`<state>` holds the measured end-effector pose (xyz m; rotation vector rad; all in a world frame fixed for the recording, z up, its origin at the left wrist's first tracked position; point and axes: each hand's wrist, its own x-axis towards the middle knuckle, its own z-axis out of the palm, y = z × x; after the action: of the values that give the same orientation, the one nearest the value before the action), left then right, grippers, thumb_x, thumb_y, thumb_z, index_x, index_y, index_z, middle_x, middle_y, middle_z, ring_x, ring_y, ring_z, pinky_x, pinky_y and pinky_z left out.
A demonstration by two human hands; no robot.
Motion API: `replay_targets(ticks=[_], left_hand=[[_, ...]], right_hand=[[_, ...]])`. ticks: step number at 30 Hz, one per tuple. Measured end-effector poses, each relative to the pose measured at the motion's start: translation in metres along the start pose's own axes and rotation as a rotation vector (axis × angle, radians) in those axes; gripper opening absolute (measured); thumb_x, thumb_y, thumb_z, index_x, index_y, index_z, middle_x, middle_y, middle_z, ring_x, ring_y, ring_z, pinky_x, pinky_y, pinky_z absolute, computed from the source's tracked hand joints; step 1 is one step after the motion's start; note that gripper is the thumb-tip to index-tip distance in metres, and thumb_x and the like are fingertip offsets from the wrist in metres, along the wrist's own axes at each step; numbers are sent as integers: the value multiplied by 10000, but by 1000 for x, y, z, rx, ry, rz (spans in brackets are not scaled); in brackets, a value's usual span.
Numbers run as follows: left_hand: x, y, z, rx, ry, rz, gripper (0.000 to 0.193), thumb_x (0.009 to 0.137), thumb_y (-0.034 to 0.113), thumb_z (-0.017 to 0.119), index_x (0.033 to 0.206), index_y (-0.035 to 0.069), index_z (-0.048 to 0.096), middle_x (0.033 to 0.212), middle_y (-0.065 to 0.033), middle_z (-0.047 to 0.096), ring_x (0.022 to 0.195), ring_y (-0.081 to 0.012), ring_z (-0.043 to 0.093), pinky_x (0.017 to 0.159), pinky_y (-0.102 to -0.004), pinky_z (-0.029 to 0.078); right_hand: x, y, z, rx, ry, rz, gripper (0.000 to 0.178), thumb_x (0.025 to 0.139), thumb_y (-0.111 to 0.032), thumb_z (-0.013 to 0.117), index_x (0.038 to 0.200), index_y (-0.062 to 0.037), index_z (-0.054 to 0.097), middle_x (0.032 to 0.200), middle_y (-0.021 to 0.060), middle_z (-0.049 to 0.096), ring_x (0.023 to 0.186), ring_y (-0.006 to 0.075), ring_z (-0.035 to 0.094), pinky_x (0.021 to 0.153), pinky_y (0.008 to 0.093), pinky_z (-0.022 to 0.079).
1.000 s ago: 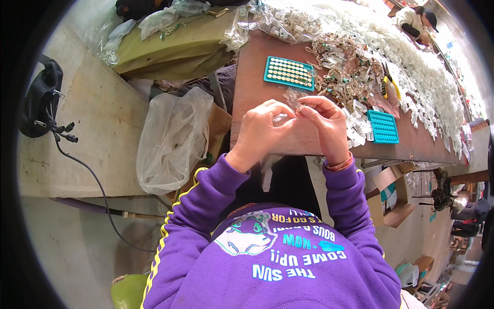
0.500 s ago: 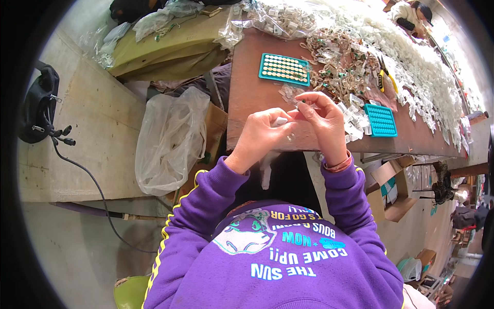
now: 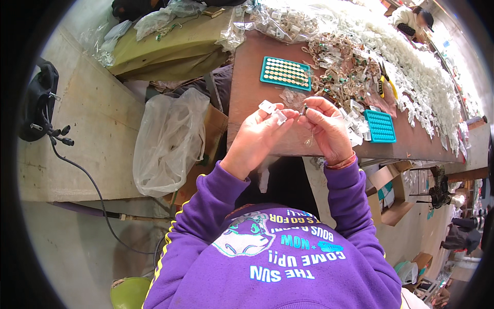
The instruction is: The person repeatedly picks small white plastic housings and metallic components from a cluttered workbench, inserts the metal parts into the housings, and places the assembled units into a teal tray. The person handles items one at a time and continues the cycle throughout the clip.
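My left hand (image 3: 259, 135) is closed around small white plastic housing pieces (image 3: 268, 107), which stick out past its thumb and fingers. Its fingertips meet those of my right hand (image 3: 331, 131) over the near edge of the brown table (image 3: 247, 92). Between thumb and forefinger, my right hand pinches a small dark-green part (image 3: 304, 109); thin pale wire seems to dangle below it. Just beyond the hands lies a clump of clear plastic bits (image 3: 291, 97). Farther off sits a teal tray (image 3: 261, 77) filled with rows of round, coin-like metal discs.
Wired parts (image 3: 334, 72) lie heaped beside a large white pile (image 3: 411, 92). Yellow-handled pliers (image 3: 382, 86) rest on the heap. A second teal tray (image 3: 381, 126) is right of my hands. A clear plastic bag (image 3: 167, 139) stands left. Another person (image 3: 411, 23) is at the far right.
My left hand has turned and opened its grip slightly, bringing the white housing pieces into view above its fingers. My right hand has shifted slightly right and nearer, still pinching the small part.
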<state>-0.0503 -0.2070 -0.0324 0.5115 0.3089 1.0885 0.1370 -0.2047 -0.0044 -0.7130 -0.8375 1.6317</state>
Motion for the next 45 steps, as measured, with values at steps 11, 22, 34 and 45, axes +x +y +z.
replay_targets(ticks=[11,22,34,45], left_hand=[[-5,-2,-1,519,76,207,287,865,66,696,1131,46,591,1016,-36,656,952,-107,606,888,-252,456],[-5,-7,-1,443,39,215,186,847,39,712,955,82,568,938,-10,639,888,-93,599,823,-240,471],[-12,10,3,346,-225,-53,171,821,-59,652,893,70,565,918,-5,631,878,-85,593,815,-232,465],[-7,-3,4,496,63,175,119,895,81,671,909,50,557,878,-48,653,829,-93,616,763,-234,496]], right_hand=[[-9,1,19,-446,40,-83,139,829,-8,706,963,12,674,875,39,690,789,68,629,709,199,504],[-16,5,23,-633,82,-125,134,830,0,699,958,19,664,867,30,683,755,47,618,650,185,488],[-16,11,1,-128,-216,354,196,814,-120,731,900,-65,563,852,15,614,699,72,594,592,190,475],[-28,-14,15,-1031,-171,-220,170,883,-150,674,922,10,634,803,45,654,717,92,602,662,231,501]])
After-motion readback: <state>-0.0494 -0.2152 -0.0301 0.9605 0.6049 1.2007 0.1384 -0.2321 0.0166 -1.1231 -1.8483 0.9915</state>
